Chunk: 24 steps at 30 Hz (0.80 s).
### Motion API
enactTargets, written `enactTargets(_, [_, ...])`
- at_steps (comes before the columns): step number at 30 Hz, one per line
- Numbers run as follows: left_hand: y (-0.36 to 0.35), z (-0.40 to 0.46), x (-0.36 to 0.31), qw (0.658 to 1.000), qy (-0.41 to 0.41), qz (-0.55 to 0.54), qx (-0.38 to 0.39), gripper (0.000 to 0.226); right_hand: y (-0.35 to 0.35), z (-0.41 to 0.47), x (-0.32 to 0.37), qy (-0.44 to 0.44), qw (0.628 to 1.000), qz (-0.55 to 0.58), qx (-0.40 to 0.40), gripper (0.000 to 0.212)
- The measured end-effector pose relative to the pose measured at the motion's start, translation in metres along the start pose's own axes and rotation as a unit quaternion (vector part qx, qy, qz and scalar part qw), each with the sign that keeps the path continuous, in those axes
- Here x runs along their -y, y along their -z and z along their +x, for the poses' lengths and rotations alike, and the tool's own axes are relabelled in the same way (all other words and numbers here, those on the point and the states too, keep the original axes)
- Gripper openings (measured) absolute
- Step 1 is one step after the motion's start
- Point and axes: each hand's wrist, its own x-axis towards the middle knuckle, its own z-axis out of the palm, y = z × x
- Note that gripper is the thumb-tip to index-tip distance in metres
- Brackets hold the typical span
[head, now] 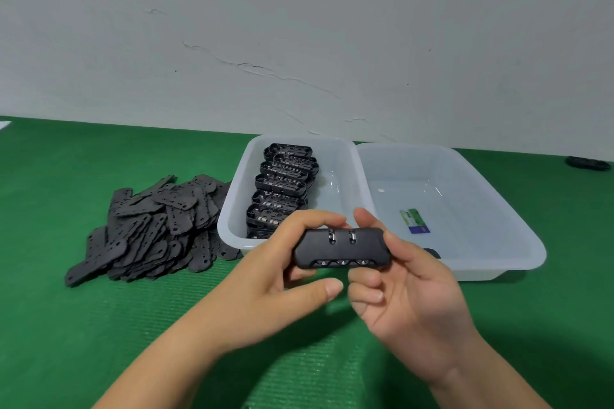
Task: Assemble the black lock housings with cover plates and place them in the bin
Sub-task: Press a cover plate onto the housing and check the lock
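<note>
Closest to the camera, two bare hands hold one black plastic lock housing (341, 248) up above the desk. The left hand (282, 279) grips its left end, with fingers curled over the top and the thumb stretched out below. The right hand (408, 289) grips its right end, with the palm turned up and fingers wrapped round the back. The housing is a long block with rounded corners and a dull, slightly rough skin. Two small shiny metal bits sit on its top, and three little number wheels show along its front edge.

Under the hands lies the green desk (99, 325), covered in a soft mat with fine ribs.

A bit farther, on the left, is a loose heap of flat black cover plates (156, 226). They are thin, with round ends and small holes.

Just right of the heap stands a see-through white plastic bin (232, 209) with smooth, rounded walls. A row of open black lock housings (282, 189) is lined up inside, along its left side.

Touching its right wall is a second see-through white plastic bin (518, 226). A small green and blue card (414, 220) lies flat on its floor.

Behind everything rises a pale grey wall (299, 26) with thin cracks in the paint.
</note>
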Motion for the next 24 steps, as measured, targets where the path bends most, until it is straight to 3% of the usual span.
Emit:
enactTargets(10, [0.006,0.001,-0.003,0.999,0.019,0.012,0.047,0.040,-0.009,-0.009,0.003,-0.018,0.998,0.046,-0.027,0.048])
enactTargets(24, [0.005,0.001,0.002,0.998,-0.009,0.020,0.052,0.034,-0.010,-0.016,0.001,-0.021,0.998,0.064,-0.019,0.050])
